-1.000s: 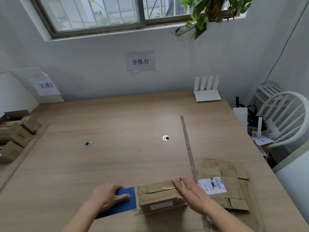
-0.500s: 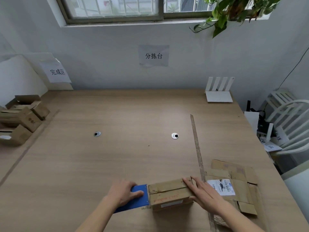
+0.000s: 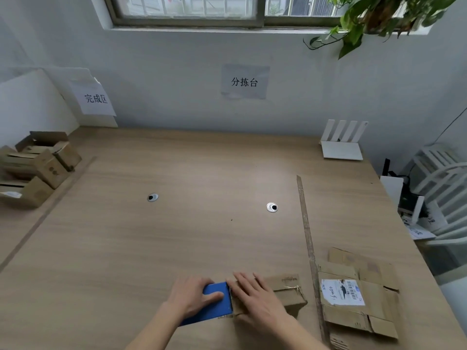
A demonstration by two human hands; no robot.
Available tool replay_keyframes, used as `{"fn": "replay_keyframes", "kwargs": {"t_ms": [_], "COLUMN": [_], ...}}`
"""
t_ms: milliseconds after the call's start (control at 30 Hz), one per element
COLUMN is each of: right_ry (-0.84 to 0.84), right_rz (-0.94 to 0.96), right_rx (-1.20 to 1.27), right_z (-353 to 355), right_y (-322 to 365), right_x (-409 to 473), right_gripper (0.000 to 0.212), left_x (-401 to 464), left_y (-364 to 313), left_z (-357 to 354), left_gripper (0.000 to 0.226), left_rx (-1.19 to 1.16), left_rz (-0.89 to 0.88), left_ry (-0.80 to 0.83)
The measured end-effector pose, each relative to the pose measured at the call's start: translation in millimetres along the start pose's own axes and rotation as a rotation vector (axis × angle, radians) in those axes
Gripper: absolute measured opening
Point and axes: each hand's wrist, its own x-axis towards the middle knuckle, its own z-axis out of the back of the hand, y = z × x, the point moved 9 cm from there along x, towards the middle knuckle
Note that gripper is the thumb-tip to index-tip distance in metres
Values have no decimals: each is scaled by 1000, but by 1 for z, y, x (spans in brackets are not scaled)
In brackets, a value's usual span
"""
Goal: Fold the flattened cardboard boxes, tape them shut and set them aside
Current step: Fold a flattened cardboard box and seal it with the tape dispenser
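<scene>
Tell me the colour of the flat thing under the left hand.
Blue, seen in the head view.

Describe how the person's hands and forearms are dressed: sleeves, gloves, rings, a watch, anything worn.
Both the left hand and the right hand are bare: no gloves, rings or watch show. The forearms are uncovered down to the frame edge, with no sleeve in view.
</scene>
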Motion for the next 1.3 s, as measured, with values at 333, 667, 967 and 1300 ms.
{"fn": "replay_keyframes", "kwargs": {"t_ms": [333,667,967,1300], "right_ry": [-22,-45,-124,-155], "right_rz": [-9,-19,12,124], "right_rx": [35,51,-8,-83], "right_z": [-2,-17,-6,-6], "right_y": [-4,-8,0,8], "right_x": [1,0,6,8], "right_gripper": [85,86,80,74], "left_x": [-19,18,27,7], "left_y": [43,-11,-33,-6], "left_z": [-11,-36,-21,-45], "left_gripper": [61,49,38,43], "left_rx": [-73,146,370,270], "left_rz": [88,128,176,259], "left_ry": [37,67,51,32]}}
